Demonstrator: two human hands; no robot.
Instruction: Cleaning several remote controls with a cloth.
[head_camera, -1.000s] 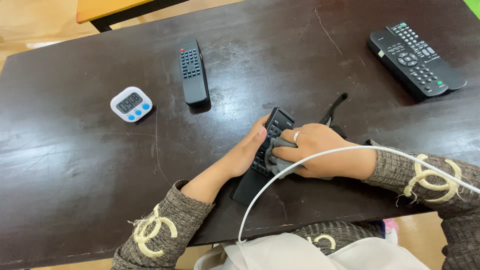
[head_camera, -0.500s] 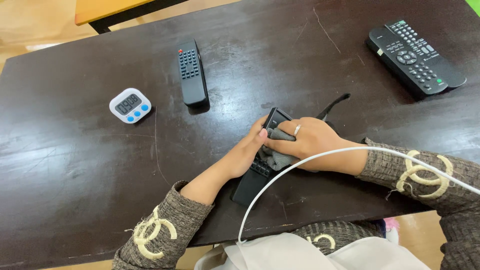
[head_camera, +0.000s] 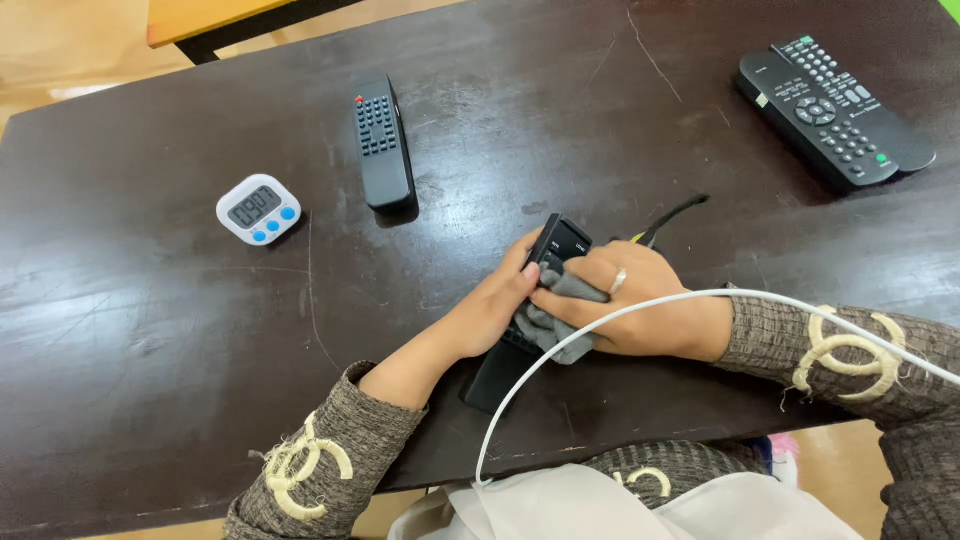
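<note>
A black remote control (head_camera: 560, 240) lies on the dark wooden table (head_camera: 180, 330) in front of me. My left hand (head_camera: 490, 305) grips its left side and keeps it down. My right hand (head_camera: 625, 300), with a ring on one finger, presses a grey cloth (head_camera: 555, 322) onto the remote's button face. The hands and the cloth hide most of the remote; its top end and its near end show.
A second black remote (head_camera: 383, 143) lies at the upper middle, and a larger one (head_camera: 830, 110) at the far right. A small white timer with blue buttons (head_camera: 258, 209) sits to the left. A white cable (head_camera: 700, 296) crosses my right forearm. A thin black strap (head_camera: 672, 214) lies behind my right hand.
My right hand slid the grey cloth up toward the remote's top end, then back down a little. My left hand has stayed on the remote.
</note>
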